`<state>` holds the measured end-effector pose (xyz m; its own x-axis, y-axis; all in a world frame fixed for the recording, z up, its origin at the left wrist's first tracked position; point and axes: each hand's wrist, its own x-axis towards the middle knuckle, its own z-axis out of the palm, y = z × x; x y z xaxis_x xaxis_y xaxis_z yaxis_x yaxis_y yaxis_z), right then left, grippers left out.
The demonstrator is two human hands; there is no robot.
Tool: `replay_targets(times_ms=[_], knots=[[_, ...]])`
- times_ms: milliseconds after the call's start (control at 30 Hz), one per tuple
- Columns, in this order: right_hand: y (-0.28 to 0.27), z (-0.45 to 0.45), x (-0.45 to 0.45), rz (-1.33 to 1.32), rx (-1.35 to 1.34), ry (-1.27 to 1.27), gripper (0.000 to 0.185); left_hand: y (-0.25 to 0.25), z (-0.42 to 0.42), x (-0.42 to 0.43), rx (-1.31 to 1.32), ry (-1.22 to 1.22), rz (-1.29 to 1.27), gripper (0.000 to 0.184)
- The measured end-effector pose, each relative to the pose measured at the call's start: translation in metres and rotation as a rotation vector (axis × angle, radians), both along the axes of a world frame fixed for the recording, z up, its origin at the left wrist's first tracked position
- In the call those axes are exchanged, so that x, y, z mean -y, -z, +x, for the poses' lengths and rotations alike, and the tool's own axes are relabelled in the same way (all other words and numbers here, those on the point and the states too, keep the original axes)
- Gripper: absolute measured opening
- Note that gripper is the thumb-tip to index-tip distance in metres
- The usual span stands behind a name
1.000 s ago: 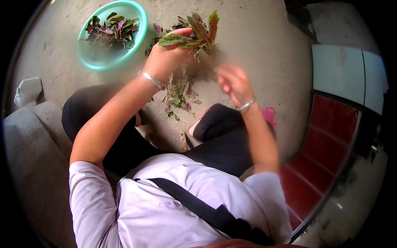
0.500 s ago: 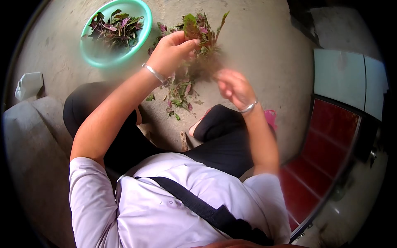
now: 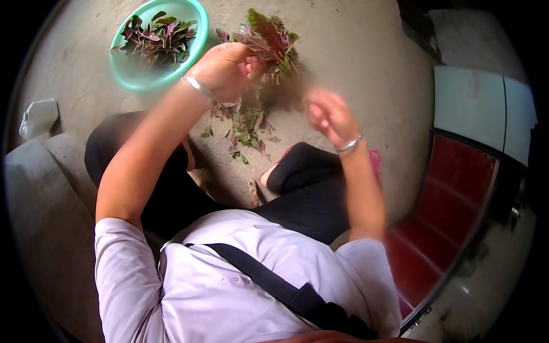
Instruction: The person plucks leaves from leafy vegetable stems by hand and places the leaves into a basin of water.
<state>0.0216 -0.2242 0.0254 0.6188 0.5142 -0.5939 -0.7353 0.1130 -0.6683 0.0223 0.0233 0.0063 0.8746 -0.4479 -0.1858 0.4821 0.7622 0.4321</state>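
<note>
My left hand (image 3: 224, 71), a silver bangle on its wrist, is closed around a bunch of amaranth (image 3: 271, 40) with purple and green leaves. The leaves fan out above and to the right of the fingers. My right hand (image 3: 333, 119) is to the right of the bunch, a little lower, with its fingers curled in. Blur around its fingertips hides what they pinch, if anything. On the floor below my left hand lie loose amaranth leaves (image 3: 247, 127). A green plastic basin (image 3: 201, 43) at the upper left contains more leafy stems (image 3: 157, 41).
My bent legs in black trousers (image 3: 306, 171) frame the concrete floor (image 3: 354, 51). A clear plastic container (image 3: 39, 118) sits at the far left. On the right stands a cabinet with red panels (image 3: 457, 177) and pale panels (image 3: 469, 106). Something pink (image 3: 375, 162) shows beside my right forearm.
My left hand has shifted slightly left and turned, and the leaves it holds have swung with it. My right hand has moved a little to the right, away from the bunch.
</note>
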Motion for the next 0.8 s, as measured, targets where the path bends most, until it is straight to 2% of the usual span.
replay_targets(times_ms=[100, 233, 267, 300, 367, 400, 433, 500, 567, 633, 733, 800], knots=[[-0.006, 0.002, 0.001, -0.019, 0.030, 0.033, 0.011, -0.007, -0.003, 0.003, -0.027, -0.027, -0.074, 0.014], [-0.011, 0.004, 0.004, -0.045, 0.060, 0.084, 0.009, -0.029, -0.010, 0.014, -0.099, -0.107, 0.018, 0.014], [-0.012, 0.006, 0.008, -0.112, 0.101, 0.133, 0.009, -0.013, -0.006, 0.004, -0.146, -0.124, 0.100, 0.017], [-0.012, 0.009, 0.014, -0.180, 0.142, 0.183, 0.009, 0.012, 0.007, -0.013, 0.004, 0.041, -0.226, 0.018], [-0.012, 0.011, 0.020, -0.281, 0.243, 0.276, 0.009, -0.007, 0.014, -0.026, 0.039, -0.071, -0.002, 0.015], [-0.012, 0.012, 0.023, -0.314, 0.309, 0.316, 0.009, -0.010, 0.011, -0.025, 0.009, -0.204, 0.269, 0.014], [-0.012, 0.013, 0.025, -0.348, 0.374, 0.354, 0.009, -0.001, 0.014, -0.030, 0.064, -0.038, 0.515, 0.015], [-0.014, 0.012, 0.024, -0.385, 0.441, 0.393, 0.009, 0.000, -0.005, -0.007, 0.041, 0.086, 1.097, 0.017], [-0.018, 0.010, 0.017, -0.447, 0.527, 0.410, 0.009, 0.039, -0.023, 0.006, 0.654, 0.304, 1.595, 0.015], [-0.016, 0.008, 0.015, -0.458, 0.638, 0.367, 0.011, 0.035, -0.048, 0.026, 0.845, 0.362, 1.916, 0.015], [-0.012, 0.005, 0.014, -0.502, 0.689, 0.310, 0.012, 0.032, -0.052, 0.039, 0.983, 0.243, 1.854, 0.016], [-0.009, 0.003, 0.012, -0.536, 0.678, 0.284, 0.013, 0.018, -0.049, 0.047, 1.113, 0.072, 1.734, 0.016]])
